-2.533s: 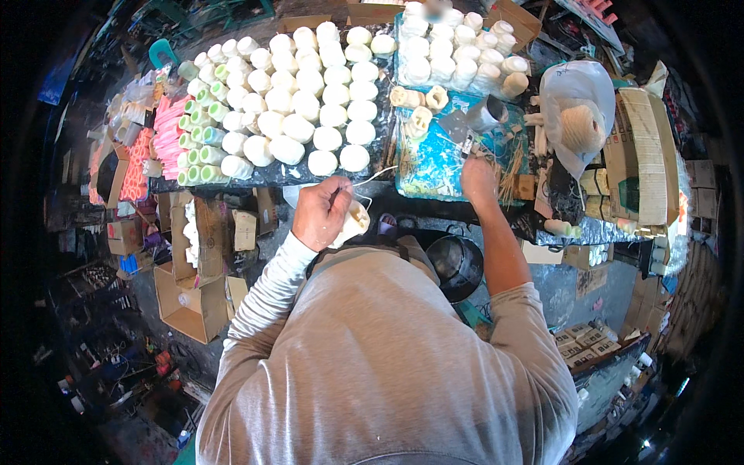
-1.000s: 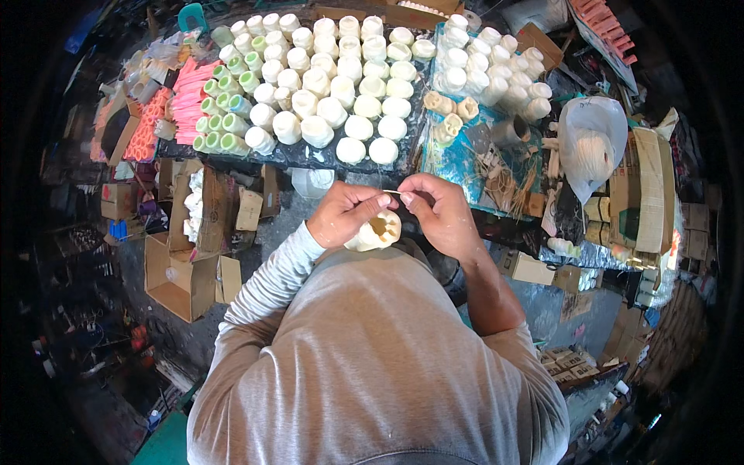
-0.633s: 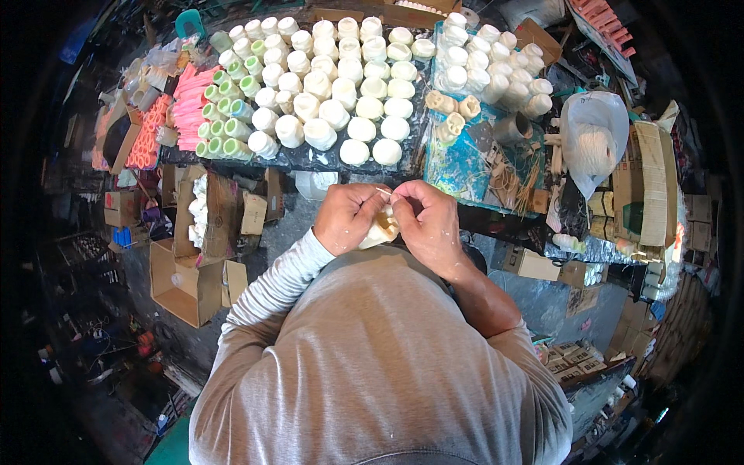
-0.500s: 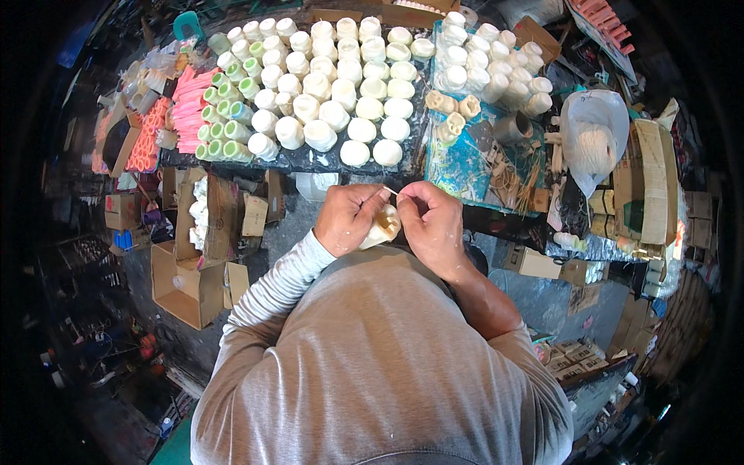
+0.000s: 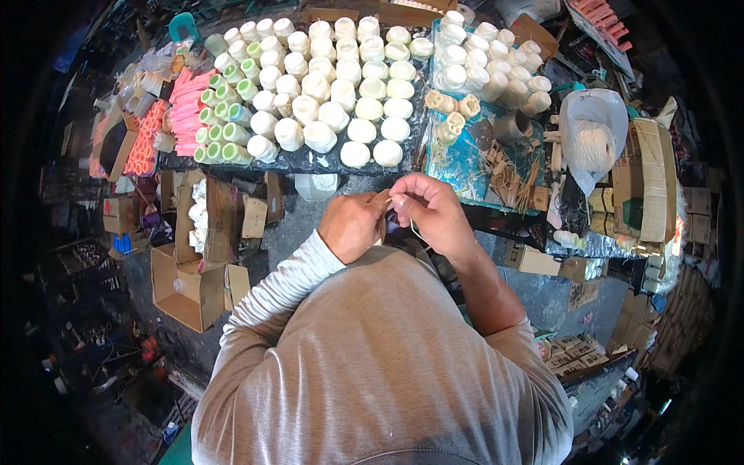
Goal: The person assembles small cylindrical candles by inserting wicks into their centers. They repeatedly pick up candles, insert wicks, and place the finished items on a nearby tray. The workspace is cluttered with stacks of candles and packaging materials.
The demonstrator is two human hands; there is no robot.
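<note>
My left hand (image 5: 350, 226) is closed in front of my belly, its thumb and fingertips meeting my right hand (image 5: 435, 213). Between the two sets of fingertips runs a thin white cord, pinched by the right thumb and forefinger. A loose bit of cord (image 5: 416, 230) curves down below the right fingers. The left hand also has a hollow cream piece, now almost wholly hidden behind its fingers. Beyond both hands, rows of rounded cream-white pieces (image 5: 319, 137) cover the dark table (image 5: 310, 161).
Left on the table lie green-rimmed tubes (image 5: 235, 132) and pink sticks (image 5: 189, 116). On the right, a blue board (image 5: 457, 174) bears hollow cream pieces (image 5: 450, 128) and a metal can (image 5: 513, 128). A plastic bag (image 5: 575, 128) holds white string. Cardboard boxes (image 5: 182, 298) stand lower left.
The hollow cream piece has turned out of sight behind my left hand. My right hand has risen slightly and tilted, and a loose length of cord now shows below it.
</note>
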